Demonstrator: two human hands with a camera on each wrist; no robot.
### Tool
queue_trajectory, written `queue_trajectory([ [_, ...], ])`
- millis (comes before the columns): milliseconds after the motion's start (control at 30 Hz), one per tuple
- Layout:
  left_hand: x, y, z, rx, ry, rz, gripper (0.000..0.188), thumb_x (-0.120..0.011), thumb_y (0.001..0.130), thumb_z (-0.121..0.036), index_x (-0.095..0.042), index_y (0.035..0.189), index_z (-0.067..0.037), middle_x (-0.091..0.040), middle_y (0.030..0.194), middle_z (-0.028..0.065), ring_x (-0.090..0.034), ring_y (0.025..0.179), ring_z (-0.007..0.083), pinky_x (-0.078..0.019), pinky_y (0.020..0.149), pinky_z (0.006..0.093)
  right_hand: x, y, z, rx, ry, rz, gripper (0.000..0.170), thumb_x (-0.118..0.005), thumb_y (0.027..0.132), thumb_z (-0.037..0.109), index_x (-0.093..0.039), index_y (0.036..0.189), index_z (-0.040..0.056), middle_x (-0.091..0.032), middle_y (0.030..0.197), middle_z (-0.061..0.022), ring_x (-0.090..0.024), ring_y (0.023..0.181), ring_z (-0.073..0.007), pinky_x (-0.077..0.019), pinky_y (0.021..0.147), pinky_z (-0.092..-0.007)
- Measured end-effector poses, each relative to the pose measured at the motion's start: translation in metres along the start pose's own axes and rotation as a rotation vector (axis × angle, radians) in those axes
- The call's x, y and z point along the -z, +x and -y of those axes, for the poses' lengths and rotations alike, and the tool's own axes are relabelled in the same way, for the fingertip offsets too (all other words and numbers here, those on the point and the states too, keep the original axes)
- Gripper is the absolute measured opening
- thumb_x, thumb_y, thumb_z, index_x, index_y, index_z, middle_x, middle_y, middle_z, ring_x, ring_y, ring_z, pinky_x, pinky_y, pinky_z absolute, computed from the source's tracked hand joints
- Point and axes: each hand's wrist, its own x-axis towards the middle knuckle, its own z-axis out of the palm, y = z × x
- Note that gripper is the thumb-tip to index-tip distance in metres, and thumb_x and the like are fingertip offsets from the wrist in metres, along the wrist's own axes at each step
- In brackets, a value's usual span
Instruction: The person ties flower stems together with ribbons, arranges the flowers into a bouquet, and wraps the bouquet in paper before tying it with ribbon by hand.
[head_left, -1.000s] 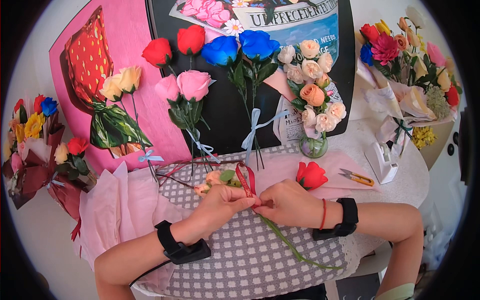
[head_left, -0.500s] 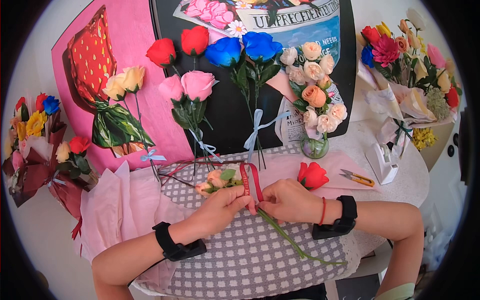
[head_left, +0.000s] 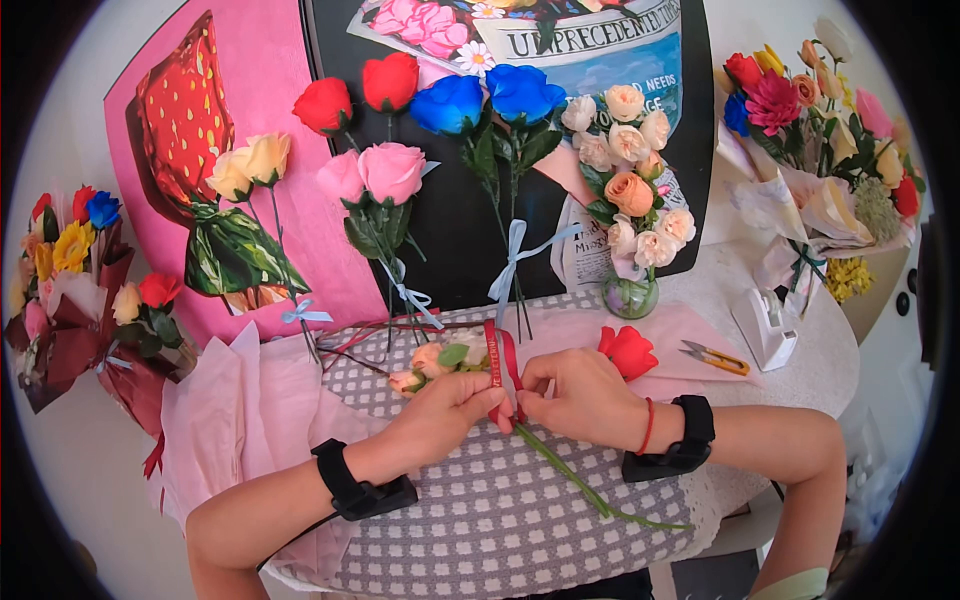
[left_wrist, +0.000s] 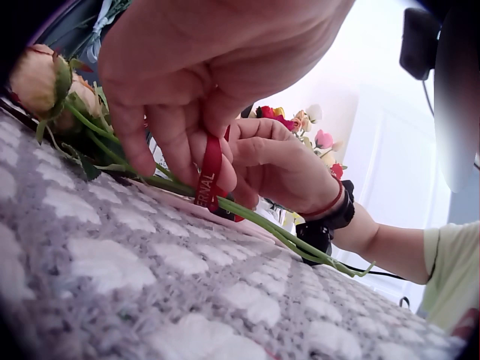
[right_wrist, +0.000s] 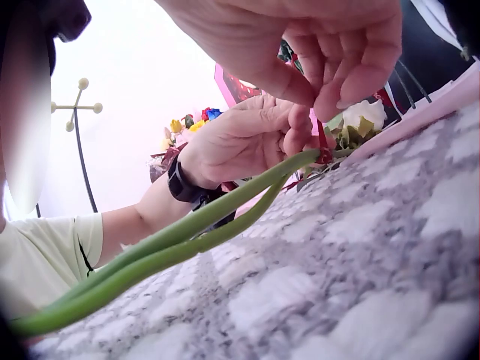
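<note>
A bunch of peach flowers [head_left: 428, 358] lies on the checked cloth, its green stems [head_left: 570, 480] slanting to the lower right. A red ribbon [left_wrist: 210, 169] with printed letters goes around those stems. My left hand [head_left: 445, 410] pinches the ribbon at the stems between thumb and fingers. Close beside it, my right hand [head_left: 585, 395] pinches another part of the ribbon, thumb against fingertips. Above the hands the ribbon stands up in a loop. In the right wrist view the two stems [right_wrist: 165, 251] run toward the camera, and a white flower [right_wrist: 365, 116] shows behind the fingers.
A red rose [head_left: 628, 352] and yellow-handled snips [head_left: 715, 357] lie on pink paper behind my right hand. Farther right stands a white tape dispenser [head_left: 765, 328]. Pink wrapping sheets [head_left: 235, 410] lie at left. Ribbon-tied roses [head_left: 390, 172] and a glass vase [head_left: 630, 297] line the back.
The ribbon above the stems has spread from a crossed shape into an upright loop. My right hand has risen a little, its fingers drawing the ribbon; my left stays at the stems.
</note>
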Motion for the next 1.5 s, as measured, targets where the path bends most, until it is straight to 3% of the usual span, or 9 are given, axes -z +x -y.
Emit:
queue_trajectory([
  [200,0.0,0.001,-0.001,0.009,0.003,0.016,0.026,-0.04,0.092,-0.018,-0.058,0.081,-0.001,-0.06,0.074,0.0017,-0.054,0.073,0.0088,-0.0415,0.071,0.0233,0.002,0.002,0.008,-0.055,0.172,-0.021,0.015,-0.057,0.071,0.015,-0.057,0.064,0.0018,-0.062,0.058,-0.008,-0.059,0.05,-0.0203,-0.0441,0.047,-0.0312],
  [367,0.0,0.001,0.0,0.004,0.045,0.032,0.026,-0.041,0.092,-0.018,-0.058,0.082,0.0,-0.06,0.074,0.0019,-0.055,0.072,0.0095,-0.0419,0.07,0.0235,0.002,0.007,0.011,-0.101,0.345,0.038,0.009,-0.056,0.076,0.003,-0.054,0.069,-0.0013,-0.059,0.063,-0.0041,-0.057,0.056,-0.0085,-0.043,0.047,-0.0202],
  [667,0.006,0.004,0.0,0.004,0.175,0.125,0.023,-0.038,0.093,-0.013,-0.056,0.088,0.0,-0.059,0.08,0.003,-0.052,0.082,0.0094,-0.04,0.076,0.0227,0.01,0.011,0.022,-0.149,0.681,0.052,0.012,-0.053,0.075,0.002,-0.048,0.064,-0.0011,-0.059,0.057,-0.0085,-0.062,0.052,-0.015,-0.0439,0.042,-0.0213],
  [900,0.001,0.003,-0.009,0.069,0.241,0.067,0.028,-0.035,0.092,-0.018,-0.056,0.083,-0.001,-0.059,0.074,0.0038,-0.053,0.074,0.0137,-0.04,0.07,0.026,0.008,0.012,0.022,-0.137,0.702,0.047,0.011,-0.053,0.075,0.0,-0.049,0.066,-0.0018,-0.058,0.058,-0.0092,-0.062,0.051,-0.0162,-0.0442,0.041,-0.0218],
  [1000,0.002,0.004,-0.002,0.041,0.251,0.047,0.034,-0.036,0.09,-0.024,-0.056,0.074,-0.002,-0.059,0.07,0.0048,-0.055,0.067,0.0172,-0.0409,0.063,0.0298,0.008,0.012,0.021,-0.133,0.684,0.078,0.012,-0.058,0.079,0.007,-0.054,0.07,-0.0009,-0.06,0.066,-0.0052,-0.054,0.052,-0.0063,-0.0433,0.044,-0.0186],
  [1067,0.002,0.005,-0.007,0.039,0.257,0.058,0.036,-0.036,0.09,-0.025,-0.056,0.072,-0.002,-0.059,0.07,0.0051,-0.054,0.066,0.0175,-0.0407,0.062,0.0301,0.008,0.013,0.023,-0.104,0.73,0.052,0.009,-0.053,0.076,0.001,-0.051,0.068,-0.0031,-0.059,0.06,-0.0094,-0.062,0.051,-0.0171,-0.0438,0.039,-0.023],
  [1133,0.002,0.004,-0.014,0.156,0.329,0.137,0.031,-0.035,0.092,-0.019,-0.057,0.081,0.0,-0.059,0.079,0.0042,-0.053,0.082,0.0139,-0.0394,0.078,0.0257,0.005,0.014,0.021,-0.081,0.699,0.053,0.009,-0.052,0.077,0.001,-0.052,0.069,-0.0035,-0.059,0.061,-0.0095,-0.062,0.051,-0.0172,-0.0436,0.039,-0.0232],
  [1400,0.0,0.003,-0.013,0.12,0.282,0.067,0.042,-0.031,0.094,-0.025,-0.057,0.072,0.0,-0.059,0.078,0.0049,-0.054,0.08,0.0152,-0.04,0.077,0.0257,0.01,0.017,0.015,-0.055,0.625,0.121,0.008,-0.052,0.077,0.002,-0.054,0.074,-0.004,-0.061,0.067,-0.0091,-0.063,0.055,-0.0158,-0.0446,0.044,-0.0244],
  [1500,0.0,0.003,-0.017,0.148,0.268,0.071,0.044,-0.03,0.095,-0.027,-0.057,0.071,-0.001,-0.059,0.077,0.0048,-0.053,0.077,0.0147,-0.0398,0.075,0.0258,0.01,0.022,0.004,0.19,0.373,0.034,0.008,-0.053,0.075,0.003,-0.055,0.079,-0.0035,-0.06,0.066,-0.01,-0.062,0.06,-0.018,-0.0456,0.051,-0.0298],
])
